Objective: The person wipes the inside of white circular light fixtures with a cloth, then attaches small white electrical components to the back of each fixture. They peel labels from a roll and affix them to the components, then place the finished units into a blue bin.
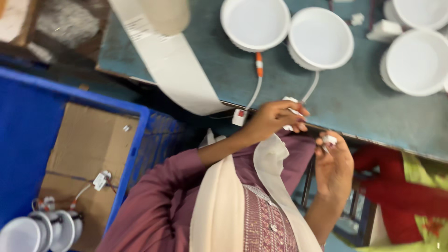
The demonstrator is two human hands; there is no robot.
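Your left hand [275, 119] pinches a white connector [291, 111] on the round lamp's [321, 38] cable. Your right hand [333, 163] grips a small white plug [329, 139], fingers closed.

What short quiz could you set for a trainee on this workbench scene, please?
1. True or false: the blue crate has a sheet of cardboard lying in it.
2. The cable of the round lamp on the table carries a coloured sleeve. Which colour is it? A) orange B) green C) black
3. Fill in: the left hand grips a connector and the right hand pinches a small part; both pieces are ____.

Key: 1 true; 2 A; 3 white.
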